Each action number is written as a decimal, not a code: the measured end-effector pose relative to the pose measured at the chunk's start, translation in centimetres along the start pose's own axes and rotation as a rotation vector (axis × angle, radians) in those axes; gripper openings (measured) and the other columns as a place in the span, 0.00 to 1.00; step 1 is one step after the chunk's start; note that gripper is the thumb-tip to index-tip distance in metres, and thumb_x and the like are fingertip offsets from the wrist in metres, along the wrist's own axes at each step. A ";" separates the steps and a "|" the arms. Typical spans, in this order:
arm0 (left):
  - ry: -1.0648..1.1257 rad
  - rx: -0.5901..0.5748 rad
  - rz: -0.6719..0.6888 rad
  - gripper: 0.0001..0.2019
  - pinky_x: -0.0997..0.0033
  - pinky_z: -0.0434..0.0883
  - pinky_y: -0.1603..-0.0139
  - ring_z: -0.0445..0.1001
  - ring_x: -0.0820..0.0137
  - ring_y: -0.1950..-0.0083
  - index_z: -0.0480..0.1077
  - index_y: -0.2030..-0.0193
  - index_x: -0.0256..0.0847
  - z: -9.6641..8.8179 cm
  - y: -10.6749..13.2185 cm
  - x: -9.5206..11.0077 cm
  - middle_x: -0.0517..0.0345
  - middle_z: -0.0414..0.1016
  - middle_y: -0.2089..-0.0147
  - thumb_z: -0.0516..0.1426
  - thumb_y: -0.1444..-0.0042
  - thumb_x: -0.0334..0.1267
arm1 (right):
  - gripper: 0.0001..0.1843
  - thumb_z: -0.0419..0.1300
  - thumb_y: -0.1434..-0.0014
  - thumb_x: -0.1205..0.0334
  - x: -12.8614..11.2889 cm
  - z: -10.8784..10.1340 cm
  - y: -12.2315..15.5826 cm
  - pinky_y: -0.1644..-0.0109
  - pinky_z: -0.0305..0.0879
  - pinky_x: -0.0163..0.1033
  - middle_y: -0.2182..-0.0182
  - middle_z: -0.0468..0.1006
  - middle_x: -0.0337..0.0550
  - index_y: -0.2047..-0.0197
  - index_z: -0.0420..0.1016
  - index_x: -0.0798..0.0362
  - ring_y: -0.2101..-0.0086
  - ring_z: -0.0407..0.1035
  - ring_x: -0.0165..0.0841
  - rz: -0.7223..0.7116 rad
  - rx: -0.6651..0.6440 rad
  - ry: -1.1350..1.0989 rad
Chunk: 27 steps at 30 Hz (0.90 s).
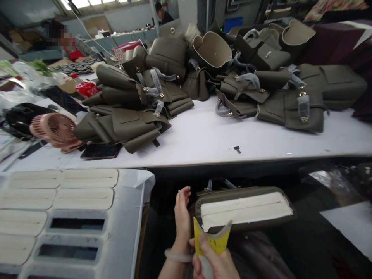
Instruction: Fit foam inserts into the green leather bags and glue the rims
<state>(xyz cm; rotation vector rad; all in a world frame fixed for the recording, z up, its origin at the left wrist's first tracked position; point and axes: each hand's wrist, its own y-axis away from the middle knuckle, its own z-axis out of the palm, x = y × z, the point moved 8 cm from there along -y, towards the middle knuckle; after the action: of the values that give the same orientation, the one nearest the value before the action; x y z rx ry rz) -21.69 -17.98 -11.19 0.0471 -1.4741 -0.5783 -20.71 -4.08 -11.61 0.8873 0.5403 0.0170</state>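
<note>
Below the tabletop's (203,135) near edge, the bag (247,209) is positioned lengthwise left-to-right, its left end just beside the loosely spread left hand (182,215). A scraper (214,243) is pinched by the right hand (216,263).

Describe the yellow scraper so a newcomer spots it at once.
Nearer than the bag-strewn white table is an olive bag with a white base panel. Nearer still, the right hand grips the scraper. Its yellow, concave-edged blade sets it apart from the bag.
</note>
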 end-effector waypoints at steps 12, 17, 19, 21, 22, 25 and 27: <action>-0.267 -0.319 0.130 0.26 0.65 0.66 0.41 0.78 0.63 0.51 0.81 0.61 0.42 4.4 1.7 3.2 0.55 0.83 0.58 0.45 0.31 0.51 | 0.35 0.61 0.53 0.28 0.2 -0.5 -0.4 0.83 0.56 0.29 0.87 0.66 0.35 0.71 0.73 0.58 0.88 0.59 0.24 0.045 -0.162 0.074; -0.279 -0.298 0.123 0.26 0.67 0.67 0.45 0.78 0.64 0.54 0.82 0.63 0.41 4.3 1.8 3.2 0.55 0.83 0.60 0.46 0.32 0.51 | 0.35 0.62 0.52 0.28 -0.4 -0.9 -0.4 0.82 0.55 0.28 0.87 0.67 0.35 0.69 0.73 0.58 0.87 0.60 0.23 0.084 -0.220 0.145; -0.282 -0.288 0.131 0.26 0.67 0.68 0.46 0.79 0.64 0.55 0.81 0.63 0.40 4.4 1.8 3.3 0.55 0.83 0.60 0.46 0.31 0.51 | 0.37 0.62 0.55 0.27 -0.7 -1.0 -0.5 0.82 0.55 0.28 0.87 0.66 0.35 0.69 0.73 0.58 0.88 0.59 0.23 0.099 -0.222 0.167; -0.279 -0.279 0.133 0.26 0.68 0.69 0.49 0.79 0.64 0.55 0.81 0.63 0.40 4.4 1.8 3.3 0.55 0.83 0.61 0.46 0.32 0.51 | 0.38 0.61 0.56 0.25 -1.0 -1.1 -0.5 0.82 0.55 0.29 0.87 0.66 0.34 0.70 0.73 0.58 0.87 0.58 0.23 0.105 -0.222 0.200; -0.274 -0.277 0.130 0.25 0.68 0.70 0.50 0.79 0.64 0.55 0.81 0.63 0.40 4.5 1.8 3.3 0.54 0.83 0.61 0.46 0.32 0.51 | 0.38 0.61 0.56 0.25 -1.2 -1.1 -0.5 0.82 0.56 0.29 0.87 0.66 0.34 0.70 0.73 0.58 0.87 0.59 0.23 0.104 -0.225 0.220; -0.265 -0.268 0.121 0.25 0.68 0.71 0.54 0.79 0.63 0.56 0.81 0.63 0.39 4.5 1.8 3.2 0.54 0.83 0.61 0.47 0.32 0.51 | 0.38 0.60 0.56 0.25 -1.5 -1.3 -0.5 0.81 0.59 0.30 0.87 0.67 0.35 0.70 0.73 0.57 0.86 0.60 0.25 0.100 -0.233 0.272; -0.274 -0.256 0.130 0.24 0.68 0.71 0.55 0.79 0.63 0.57 0.81 0.64 0.39 4.6 1.8 3.3 0.53 0.83 0.61 0.48 0.32 0.50 | 0.38 0.60 0.56 0.25 -1.7 -1.5 -0.5 0.81 0.60 0.30 0.86 0.68 0.36 0.70 0.73 0.57 0.86 0.61 0.25 0.104 -0.245 0.292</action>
<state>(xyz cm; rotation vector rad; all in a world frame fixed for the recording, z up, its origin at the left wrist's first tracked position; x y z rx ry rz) -25.50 -16.26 -6.95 -0.3375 -1.6413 -0.6822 -22.96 -3.68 -11.98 0.6748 0.7464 0.3051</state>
